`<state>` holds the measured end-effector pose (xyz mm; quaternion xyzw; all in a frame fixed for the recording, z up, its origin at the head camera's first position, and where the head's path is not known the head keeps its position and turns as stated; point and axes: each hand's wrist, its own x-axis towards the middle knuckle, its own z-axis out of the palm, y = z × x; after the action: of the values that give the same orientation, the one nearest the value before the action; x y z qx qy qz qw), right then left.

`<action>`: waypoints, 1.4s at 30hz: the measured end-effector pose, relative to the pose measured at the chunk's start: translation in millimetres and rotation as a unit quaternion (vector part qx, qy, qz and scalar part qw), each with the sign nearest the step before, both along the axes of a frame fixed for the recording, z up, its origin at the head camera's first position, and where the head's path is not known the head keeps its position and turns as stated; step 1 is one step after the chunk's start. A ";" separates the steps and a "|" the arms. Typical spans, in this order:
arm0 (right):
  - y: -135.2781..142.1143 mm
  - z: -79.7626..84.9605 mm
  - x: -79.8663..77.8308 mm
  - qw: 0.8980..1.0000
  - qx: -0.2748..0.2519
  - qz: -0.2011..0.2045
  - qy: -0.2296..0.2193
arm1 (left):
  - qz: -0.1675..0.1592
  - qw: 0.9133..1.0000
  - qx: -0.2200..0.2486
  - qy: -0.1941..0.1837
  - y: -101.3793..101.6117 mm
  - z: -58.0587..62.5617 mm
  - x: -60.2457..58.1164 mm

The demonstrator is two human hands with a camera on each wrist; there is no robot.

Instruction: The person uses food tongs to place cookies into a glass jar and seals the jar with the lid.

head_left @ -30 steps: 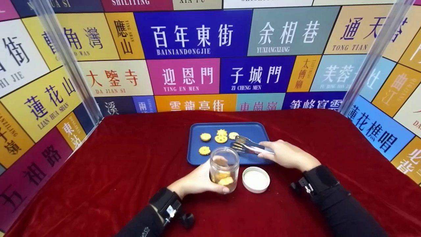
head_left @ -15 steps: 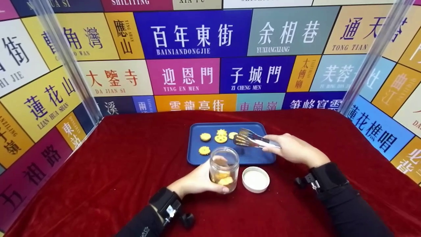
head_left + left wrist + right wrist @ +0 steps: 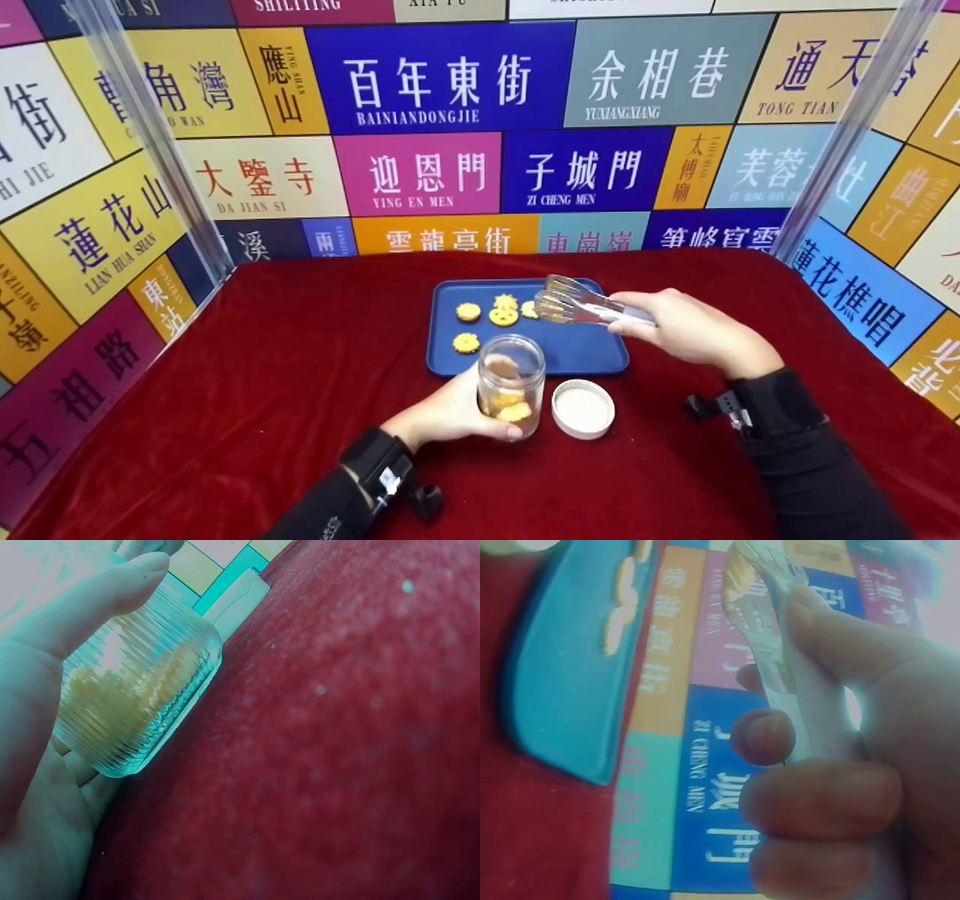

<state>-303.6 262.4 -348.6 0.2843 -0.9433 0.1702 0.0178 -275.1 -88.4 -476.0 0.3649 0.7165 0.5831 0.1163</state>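
My left hand [image 3: 457, 409] grips a clear glass jar [image 3: 517, 360] whose mouth is uncovered. Several yellow cookies [image 3: 127, 694] lie in its bottom, seen through the ribbed glass in the left wrist view. My right hand [image 3: 686, 330] holds a pair of metal tongs [image 3: 581, 301] with light handles, raised over the right part of the blue tray [image 3: 585, 352]. Pinched between the tong tips is a cookie [image 3: 739, 577], visible in the right wrist view. Other cookies stay on the tray, among them a round one [image 3: 468, 312] and a flower-shaped one [image 3: 466, 343].
A round white lid [image 3: 583, 409] lies right of the jar, in front of the tray. Red velvet cloth [image 3: 322, 360] covers the table. Clear upright posts [image 3: 847, 127] stand at the back corners, before a wall of colourful sign panels [image 3: 442, 75].
The tongs have risen from the tray and moved slightly right and back, with a cookie between their tips. My left hand and the jar have stayed in place.
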 end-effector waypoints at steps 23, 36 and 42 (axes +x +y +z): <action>-25.9 51.2 64.5 0.997 0.029 0.056 0.051 | 0.005 1.000 -0.007 -0.021 0.6 2.3 0.9; -37.9 41.9 64.3 0.990 0.027 0.138 0.012 | 0.004 1.000 -0.028 -0.010 -0.7 3.8 0.6; -37.0 41.3 63.1 0.990 0.026 0.138 0.014 | -0.002 1.000 -0.016 -0.006 -0.4 3.5 0.7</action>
<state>-240.5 225.3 -307.3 0.4147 -0.8988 0.1422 -0.0007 -274.4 -88.8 -472.5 0.3607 0.7243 0.5734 0.1279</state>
